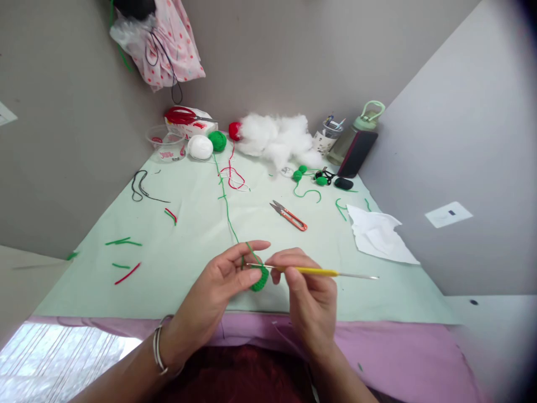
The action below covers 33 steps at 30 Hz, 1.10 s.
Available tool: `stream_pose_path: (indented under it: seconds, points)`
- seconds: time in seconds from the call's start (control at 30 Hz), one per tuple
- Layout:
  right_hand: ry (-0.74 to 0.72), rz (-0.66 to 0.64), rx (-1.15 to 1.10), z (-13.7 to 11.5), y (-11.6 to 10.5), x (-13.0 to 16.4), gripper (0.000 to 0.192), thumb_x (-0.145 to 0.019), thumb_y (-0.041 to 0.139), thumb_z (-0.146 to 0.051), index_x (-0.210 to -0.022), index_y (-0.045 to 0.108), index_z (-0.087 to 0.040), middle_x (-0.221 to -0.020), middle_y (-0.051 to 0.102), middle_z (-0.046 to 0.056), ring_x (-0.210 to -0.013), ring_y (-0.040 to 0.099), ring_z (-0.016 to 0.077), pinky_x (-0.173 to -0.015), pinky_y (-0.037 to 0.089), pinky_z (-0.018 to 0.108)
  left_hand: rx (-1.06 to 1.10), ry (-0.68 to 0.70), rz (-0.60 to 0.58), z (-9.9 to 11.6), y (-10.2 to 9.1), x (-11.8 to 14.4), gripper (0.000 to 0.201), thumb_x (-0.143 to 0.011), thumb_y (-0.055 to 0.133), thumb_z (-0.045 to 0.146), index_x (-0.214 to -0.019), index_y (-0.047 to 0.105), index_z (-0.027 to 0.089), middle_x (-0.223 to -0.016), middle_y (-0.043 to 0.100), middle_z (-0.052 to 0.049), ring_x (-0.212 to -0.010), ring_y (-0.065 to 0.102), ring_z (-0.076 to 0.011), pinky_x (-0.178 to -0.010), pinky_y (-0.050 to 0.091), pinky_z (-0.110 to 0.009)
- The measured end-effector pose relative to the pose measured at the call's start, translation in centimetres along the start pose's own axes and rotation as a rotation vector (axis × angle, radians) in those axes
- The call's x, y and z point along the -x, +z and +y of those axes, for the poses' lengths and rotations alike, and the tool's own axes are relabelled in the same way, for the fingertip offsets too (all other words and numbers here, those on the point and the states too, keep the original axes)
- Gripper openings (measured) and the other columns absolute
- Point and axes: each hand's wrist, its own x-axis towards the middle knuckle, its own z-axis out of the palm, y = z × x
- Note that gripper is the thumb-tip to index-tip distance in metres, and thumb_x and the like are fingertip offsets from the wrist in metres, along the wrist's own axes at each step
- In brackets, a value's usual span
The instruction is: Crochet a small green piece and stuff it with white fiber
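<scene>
My left hand (229, 277) pinches a small green crochet piece (260, 280) between thumb and fingers, near the table's front edge. Green yarn (227, 210) passes over its raised index finger and runs back to a green yarn ball (217, 141). My right hand (308, 285) grips a crochet hook (321, 272) by its yellow handle. The hook's metal tip points left and lies at the top edge of the green piece, by the yarn. Its other metal end sticks out to the right. Beyond my hands lie orange thread snips (289, 216).
White stuffing (277, 137) is heaped at the back, beside a red yarn ball (234, 131) and a white one (200, 147). A clear tub (165, 145) stands back left, a bottle (350, 140) back right. Crumpled white paper (380, 235) lies right; yarn scraps (123, 242) lie left.
</scene>
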Motion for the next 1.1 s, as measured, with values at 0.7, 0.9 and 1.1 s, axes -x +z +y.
stream_pose_path:
  seconds: [0.7, 0.9, 1.1]
  points:
    - [-0.518, -0.226, 0.654, 0.5, -0.9, 1.0, 0.026, -0.104, 0.053, -0.011, -0.123, 0.07, -0.017, -0.109, 0.078, 0.013, -0.097, 0.074, 0.0203, -0.081, 0.063, 0.032, -0.187, 0.136, 0.115, -0.8, 0.2, 0.5, 0.047, -0.089, 0.082, 0.022, -0.132, 0.074, 0.036, -0.094, 0.059, 0.002, -0.093, 0.059, -0.0146, -0.092, 0.048, -0.027]
    - [-0.443, -0.084, 0.553, 0.8, -0.9, 1.3, 0.03, -0.104, 0.055, -0.012, -0.124, 0.074, -0.025, -0.107, 0.077, 0.009, -0.094, 0.074, 0.0213, -0.075, 0.063, 0.035, 0.145, -0.139, -0.002, -0.3, 0.2, 0.0, 0.047, -0.086, 0.085, 0.032, -0.131, 0.076, 0.023, -0.096, 0.068, -0.003, -0.092, 0.059, -0.0155, -0.09, 0.049, -0.029]
    - [0.002, 0.01, -0.035, 0.4, -0.4, 0.4, 0.024, -0.107, 0.056, -0.021, -0.105, 0.079, -0.026, -0.094, 0.076, 0.005, -0.077, 0.067, 0.0166, -0.067, 0.057, 0.032, 0.052, -0.041, -0.026, 0.1, 0.3, 0.2, 0.038, -0.087, 0.083, 0.03, -0.124, 0.081, 0.028, -0.097, 0.067, -0.002, -0.095, 0.06, -0.0167, -0.092, 0.046, -0.03]
